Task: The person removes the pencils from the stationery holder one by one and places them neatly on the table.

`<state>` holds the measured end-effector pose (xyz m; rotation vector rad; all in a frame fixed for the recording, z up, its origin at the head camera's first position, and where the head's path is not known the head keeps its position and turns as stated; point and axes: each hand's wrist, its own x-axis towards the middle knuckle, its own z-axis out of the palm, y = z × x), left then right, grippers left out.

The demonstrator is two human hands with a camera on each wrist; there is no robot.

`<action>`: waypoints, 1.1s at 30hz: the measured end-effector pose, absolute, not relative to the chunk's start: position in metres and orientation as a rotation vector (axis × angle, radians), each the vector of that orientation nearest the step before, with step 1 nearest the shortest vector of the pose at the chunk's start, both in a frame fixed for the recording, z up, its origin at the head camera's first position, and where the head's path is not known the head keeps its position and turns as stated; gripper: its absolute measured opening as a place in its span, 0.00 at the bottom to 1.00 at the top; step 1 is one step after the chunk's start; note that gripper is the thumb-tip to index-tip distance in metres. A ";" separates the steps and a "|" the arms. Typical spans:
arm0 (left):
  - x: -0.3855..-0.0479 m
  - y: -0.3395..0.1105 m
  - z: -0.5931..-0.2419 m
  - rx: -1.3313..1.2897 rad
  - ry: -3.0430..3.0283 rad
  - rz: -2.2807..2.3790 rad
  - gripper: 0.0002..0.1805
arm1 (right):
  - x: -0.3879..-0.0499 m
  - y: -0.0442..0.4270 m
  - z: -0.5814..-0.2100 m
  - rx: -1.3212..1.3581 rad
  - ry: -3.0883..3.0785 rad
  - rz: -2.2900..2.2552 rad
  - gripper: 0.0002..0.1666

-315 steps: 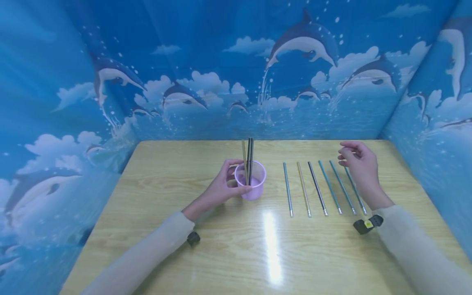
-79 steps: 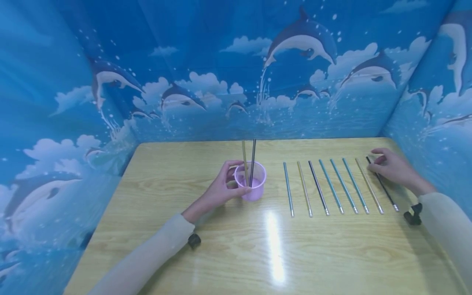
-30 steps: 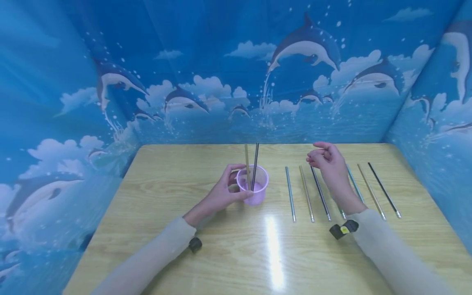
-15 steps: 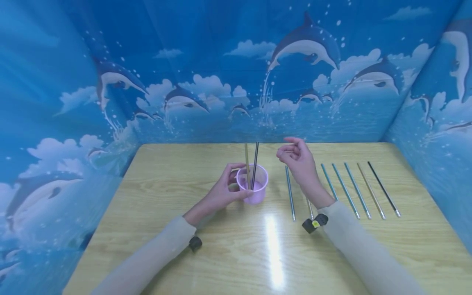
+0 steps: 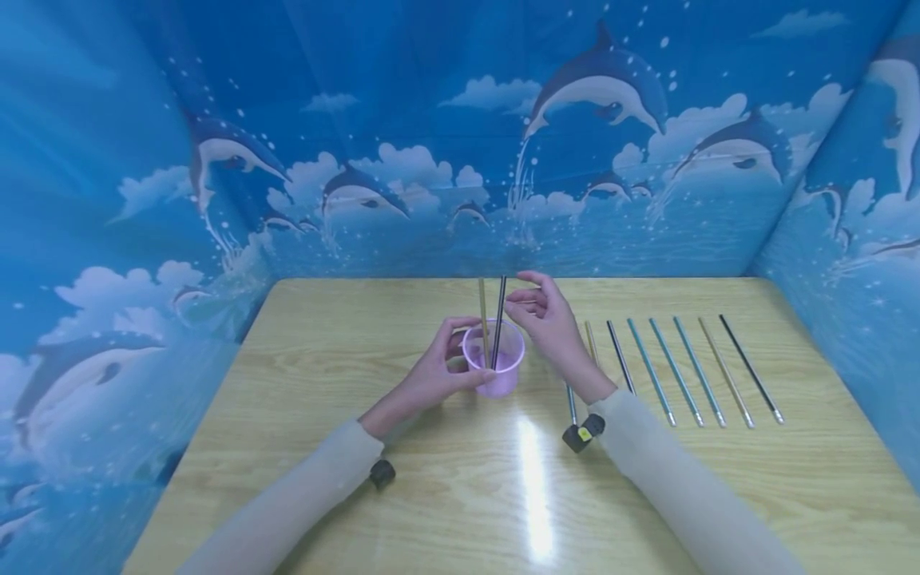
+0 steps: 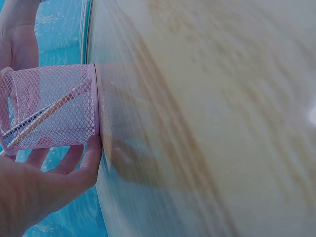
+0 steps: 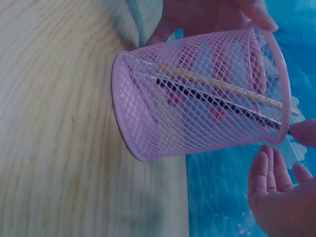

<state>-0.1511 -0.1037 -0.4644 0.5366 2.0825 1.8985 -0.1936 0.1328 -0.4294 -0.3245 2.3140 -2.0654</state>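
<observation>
My left hand (image 5: 449,366) holds a pink mesh pencil cup (image 5: 501,385) upright on the table, its fingers and thumb around the side. Inside lean a gold pencil (image 5: 482,307) and a black pencil (image 5: 500,311), both with their eraser ends down. My right hand (image 5: 549,323) is at the cup's right, fingers loosely bent. Its thumb tip lies beside the upper part of the black pencil; whether it touches cannot be told. In the right wrist view, the fingers (image 7: 271,173) show just outside the rim of the cup (image 7: 197,94).
On the wooden table (image 5: 431,511), several pencils lie in a spaced row to the right, among them a teal pencil (image 5: 652,371), a gold pencil (image 5: 726,371) and a black pencil (image 5: 751,367). My right forearm covers part of the row's left end. A blue dolphin-print curtain (image 5: 402,200) stands behind.
Since the earliest frame, a gold and a black pencil have joined the row's right end, and one dark pencil has left the cup. My right hand has just swung left to the cup.
</observation>
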 end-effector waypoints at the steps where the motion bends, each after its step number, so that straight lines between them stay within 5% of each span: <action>1: -0.151 -0.104 -0.464 0.536 2.081 1.900 0.47 | -0.194 0.132 -0.430 -0.329 2.313 -2.064 0.38; 33: -0.152 -0.103 -0.467 0.558 2.064 1.920 0.46 | -0.193 0.125 -0.426 -0.452 2.376 -2.168 0.39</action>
